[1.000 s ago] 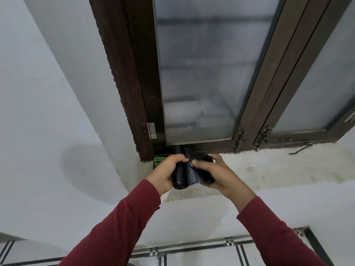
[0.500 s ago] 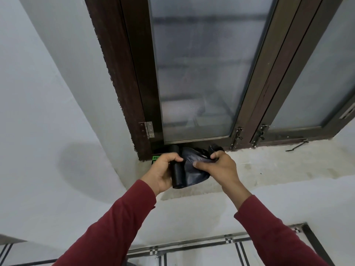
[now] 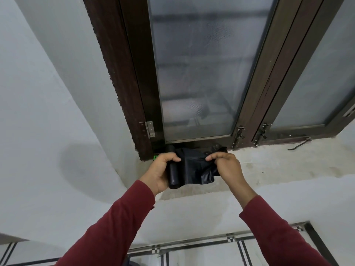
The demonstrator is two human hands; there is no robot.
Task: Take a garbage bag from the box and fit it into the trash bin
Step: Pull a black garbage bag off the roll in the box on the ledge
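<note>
Both hands work above the left end of the window sill (image 3: 278, 166). The left hand (image 3: 160, 172) is wrapped around a black garbage bag roll (image 3: 173, 175). The right hand (image 3: 225, 167) pinches the unrolled black bag sheet (image 3: 194, 169), which spans between the hands. A green box (image 3: 155, 157) shows behind the left hand, at the dark window frame (image 3: 123, 83) corner.

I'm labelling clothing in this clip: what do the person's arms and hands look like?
Both arms wear long, plain dark-red sleeves ending at the wrists. The left hand and right hand are bare: no gloves, and no rings, watch or markings visible.
</note>
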